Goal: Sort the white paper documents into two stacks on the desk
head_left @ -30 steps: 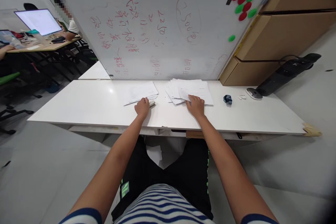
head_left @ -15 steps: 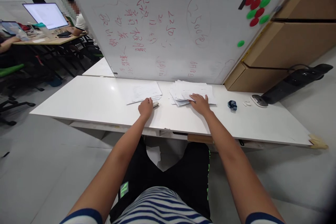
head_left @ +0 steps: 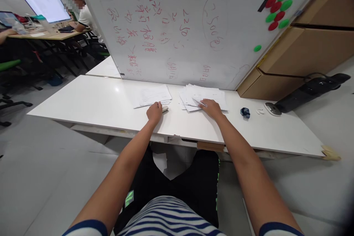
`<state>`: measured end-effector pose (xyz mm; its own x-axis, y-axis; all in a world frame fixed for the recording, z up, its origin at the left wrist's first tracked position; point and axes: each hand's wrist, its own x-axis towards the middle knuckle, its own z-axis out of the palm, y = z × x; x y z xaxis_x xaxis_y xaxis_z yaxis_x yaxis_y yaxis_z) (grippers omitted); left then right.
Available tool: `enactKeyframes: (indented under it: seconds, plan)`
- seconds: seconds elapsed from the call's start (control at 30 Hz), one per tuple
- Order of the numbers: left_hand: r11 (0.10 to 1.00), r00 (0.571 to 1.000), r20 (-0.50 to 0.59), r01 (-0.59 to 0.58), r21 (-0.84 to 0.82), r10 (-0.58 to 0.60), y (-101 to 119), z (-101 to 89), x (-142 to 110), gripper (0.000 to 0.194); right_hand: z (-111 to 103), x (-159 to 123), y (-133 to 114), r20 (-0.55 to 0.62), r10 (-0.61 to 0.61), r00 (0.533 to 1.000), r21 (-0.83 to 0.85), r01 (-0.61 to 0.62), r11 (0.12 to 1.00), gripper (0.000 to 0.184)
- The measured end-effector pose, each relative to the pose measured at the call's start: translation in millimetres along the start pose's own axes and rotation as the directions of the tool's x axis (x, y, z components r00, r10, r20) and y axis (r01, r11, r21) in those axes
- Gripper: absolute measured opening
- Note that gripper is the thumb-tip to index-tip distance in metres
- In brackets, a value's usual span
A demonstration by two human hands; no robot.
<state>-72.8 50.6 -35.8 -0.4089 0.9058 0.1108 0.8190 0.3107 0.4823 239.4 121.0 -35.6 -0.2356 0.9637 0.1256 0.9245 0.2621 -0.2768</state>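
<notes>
Plainly, red “2500” point(head_left: 212, 25) behind papers point(head_left: 203, 93).

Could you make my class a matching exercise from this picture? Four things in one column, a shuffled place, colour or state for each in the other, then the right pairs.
Column one
1. Left hand
2. Right hand
3. Bottle
4. Cardboard boxes

Column two
A. Stacked by the right end of the whiteboard
B. Touching the paper pile on the right
C. Curled, with the end of a small pale object jutting out beside it
D. Black

Right pairs: 1-C, 2-B, 3-D, 4-A
</notes>
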Motion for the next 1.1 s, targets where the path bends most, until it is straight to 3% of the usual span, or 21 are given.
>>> enactKeyframes:
  seconds: [0.1,0.3,0.53,0.83,1.1]
  plan:
    - [1.0,1.0,0.004,0.013,0.005,-0.013,1,-0.1,0,0.04,2,4,-1,-0.009,0.021,1.0,-0.023,-0.021,1.0,0.05]
    - [1.0,1.0,0.013,0.02,0.001,-0.02,1,-0.9,-1,0.041,11,13,2,0.028,0.184,0.982,0.03,-0.185,0.982,0.068]
    - [1.0,1.0,0.021,0.007,-0.015,-0.007,2,-1.7,-1,0.041,15,10,4,0.048,0.22,0.974,0.15,-0.225,0.963,0.061]
    - [1.0,0.999,0.038,0.016,-0.008,-0.015,3,-4.8,-2,0.041,20,13,4,0.03,0.276,0.961,0.095,-0.278,0.956,0.069]
    - [1.0,0.999,0.03,0.013,-0.022,-0.012,2,-4.0,-2,0.04,19,10,2,0.024,0.292,0.956,0.113,-0.293,0.95,0.063]
